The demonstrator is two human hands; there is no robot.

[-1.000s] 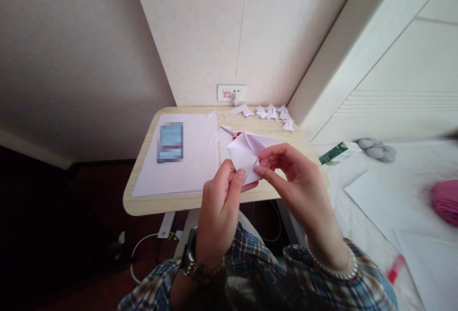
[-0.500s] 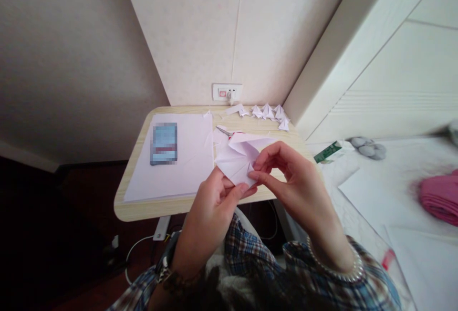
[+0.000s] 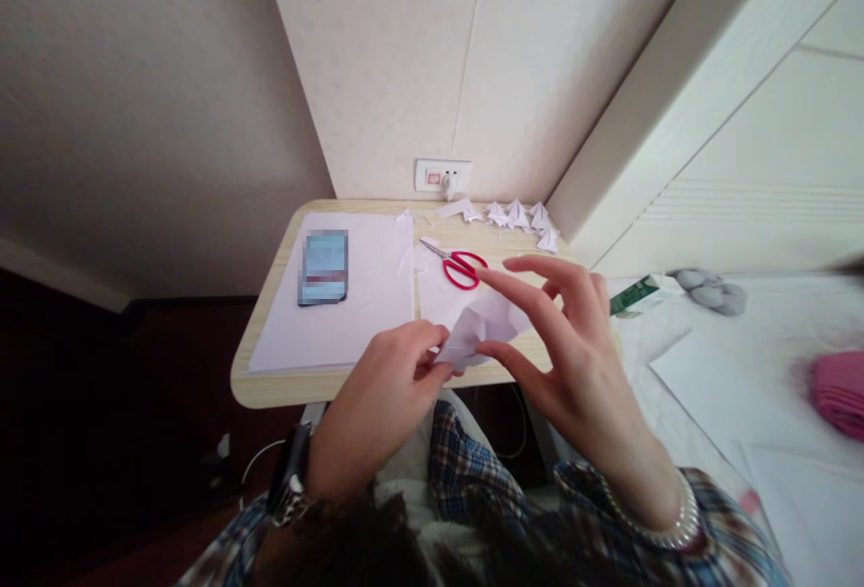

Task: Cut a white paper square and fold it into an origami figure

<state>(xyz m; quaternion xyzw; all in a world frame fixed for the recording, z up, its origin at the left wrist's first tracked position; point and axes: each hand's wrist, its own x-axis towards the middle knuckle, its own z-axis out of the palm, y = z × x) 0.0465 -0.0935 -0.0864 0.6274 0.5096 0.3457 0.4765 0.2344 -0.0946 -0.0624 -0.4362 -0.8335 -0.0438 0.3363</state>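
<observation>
A partly folded sheet of white paper [image 3: 482, 324] is held above the front edge of the small table. My left hand [image 3: 391, 380] pinches its left corner between thumb and fingers. My right hand [image 3: 563, 344] is open beside it, fingers spread, with the thumb tip against or just in front of the paper; contact is hard to tell. Just beyond the paper lie red-handled scissors [image 3: 464, 268], blades pointing to the back left, on white paper.
A phone [image 3: 324, 267] with a blurred screen lies on a white paper stack [image 3: 364, 326] on the table [image 3: 270, 389]. Several small folded paper pieces [image 3: 517, 214] line the back right, below a wall socket [image 3: 443, 176]. A green-and-white box [image 3: 641, 294] is to the right.
My right fingers have let go of the paper and spread apart. The paper has tilted and dropped slightly, uncovering the scissors' red handles. The view has shifted a little.
</observation>
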